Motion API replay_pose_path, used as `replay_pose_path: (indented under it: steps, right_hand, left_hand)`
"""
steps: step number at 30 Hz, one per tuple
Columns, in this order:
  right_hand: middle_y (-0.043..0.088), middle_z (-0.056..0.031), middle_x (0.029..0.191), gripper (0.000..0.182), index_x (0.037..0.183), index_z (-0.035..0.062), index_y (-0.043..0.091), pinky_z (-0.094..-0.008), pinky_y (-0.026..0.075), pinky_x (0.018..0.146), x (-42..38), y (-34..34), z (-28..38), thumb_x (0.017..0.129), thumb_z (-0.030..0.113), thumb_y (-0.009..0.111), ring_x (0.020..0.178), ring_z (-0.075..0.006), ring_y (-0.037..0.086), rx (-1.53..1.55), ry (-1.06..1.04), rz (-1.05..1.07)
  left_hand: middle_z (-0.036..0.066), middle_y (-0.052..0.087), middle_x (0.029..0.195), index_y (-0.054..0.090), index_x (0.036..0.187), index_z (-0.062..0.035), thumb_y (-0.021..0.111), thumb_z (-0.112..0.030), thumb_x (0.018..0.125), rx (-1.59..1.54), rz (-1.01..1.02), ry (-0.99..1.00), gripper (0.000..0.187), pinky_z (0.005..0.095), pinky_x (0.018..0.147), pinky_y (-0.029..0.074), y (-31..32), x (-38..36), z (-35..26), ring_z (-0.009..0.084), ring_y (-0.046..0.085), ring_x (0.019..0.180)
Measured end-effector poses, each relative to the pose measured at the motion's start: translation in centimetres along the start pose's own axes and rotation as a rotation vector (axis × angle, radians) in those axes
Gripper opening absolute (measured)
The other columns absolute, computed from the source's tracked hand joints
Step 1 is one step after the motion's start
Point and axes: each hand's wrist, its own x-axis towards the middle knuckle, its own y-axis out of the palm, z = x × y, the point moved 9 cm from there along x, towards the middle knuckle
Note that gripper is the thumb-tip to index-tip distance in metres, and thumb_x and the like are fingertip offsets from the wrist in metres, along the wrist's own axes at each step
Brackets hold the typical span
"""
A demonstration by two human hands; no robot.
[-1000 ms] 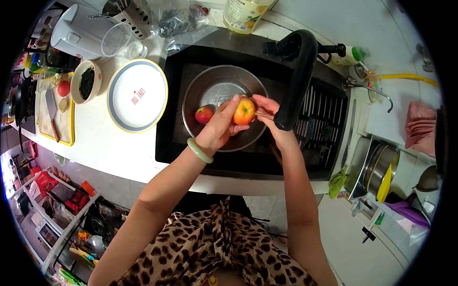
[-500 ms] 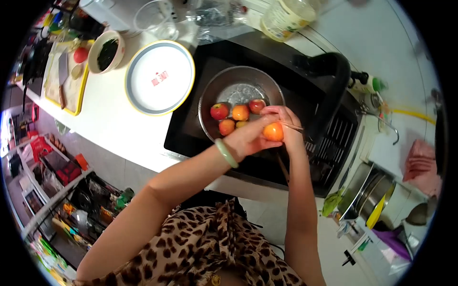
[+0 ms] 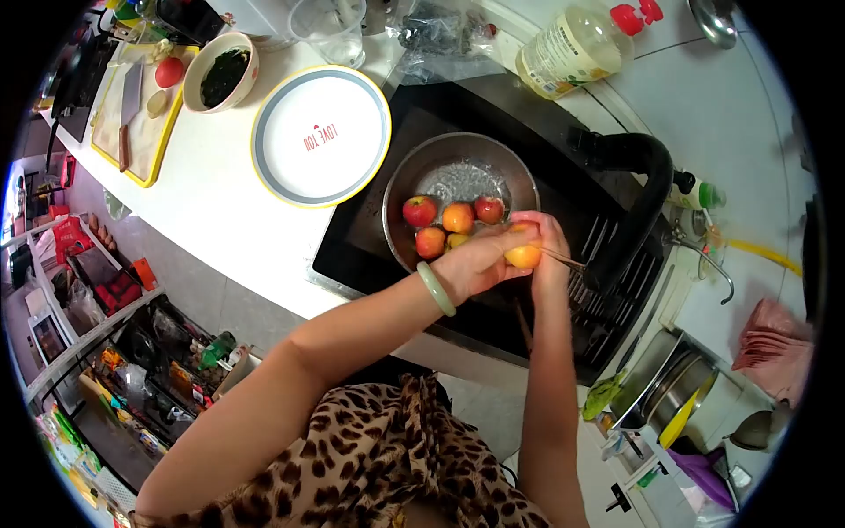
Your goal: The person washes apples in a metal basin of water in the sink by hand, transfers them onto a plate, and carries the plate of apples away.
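Over the right rim of a metal pot (image 3: 398,176), both my hands are closed around an orange-yellow fruit (image 3: 523,256), perhaps a nectarine. My left hand (image 3: 480,264), below a pale green bangle (image 3: 437,289), grips it from the left. Wrapped around its far and right side is my right hand (image 3: 547,236). A thin stick (image 3: 563,257), chopstick-like, extends rightward from the fruit across my right wrist; its other end is hidden. Several red and orange fruits, including a red fruit (image 3: 420,211), sit in water in the pot.
The pot stands in a black sink (image 3: 352,242) under a black faucet (image 3: 647,202). To the left are a white plate (image 3: 290,114), a bowl of dark greens (image 3: 195,84) and a cutting board (image 3: 106,136) with a knife (image 3: 130,97). A bottle (image 3: 572,57) stands behind the sink.
The camera view has shifted, moving the pot and plate slightly right in the picture. The fruit in my hands has turned, showing a yellower side. Both hands still hold it.
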Motion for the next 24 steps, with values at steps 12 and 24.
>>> replay_pose_path:
  steps: [12, 24]
  right_hand:
    - [0.064, -0.0124, 0.097, 0.034, 0.100, -0.0006, 0.061, -0.0305, 0.047, 0.085, 0.6, 0.2, -1.6, 0.097, 0.029, 0.045, 0.090, -0.0197, 0.061, 0.081, 0.193, 0.067]
    - [0.065, -0.0149, 0.098, 0.037, 0.097, -0.0018, 0.062, -0.0320, 0.048, 0.085, 1.9, 1.5, -1.0, 0.098, 0.031, 0.044, 0.090, -0.0221, 0.062, 0.221, 0.162, 0.058]
  left_hand:
    - [0.005, 0.059, 0.115, 0.051, 0.122, -0.0119, 0.059, -0.035, 0.094, -0.034, -0.002, 0.045, 0.038, 0.0310, 0.089, 0.049, -0.7, 0.4, 0.9, 0.0148, 0.057, 0.105]
    - [0.003, 0.060, 0.109, 0.052, 0.118, -0.0102, 0.059, -0.034, 0.094, 0.087, -0.115, -0.043, 0.035, 0.0281, 0.082, 0.051, -1.2, 0.2, -0.6, 0.0133, 0.059, 0.096]
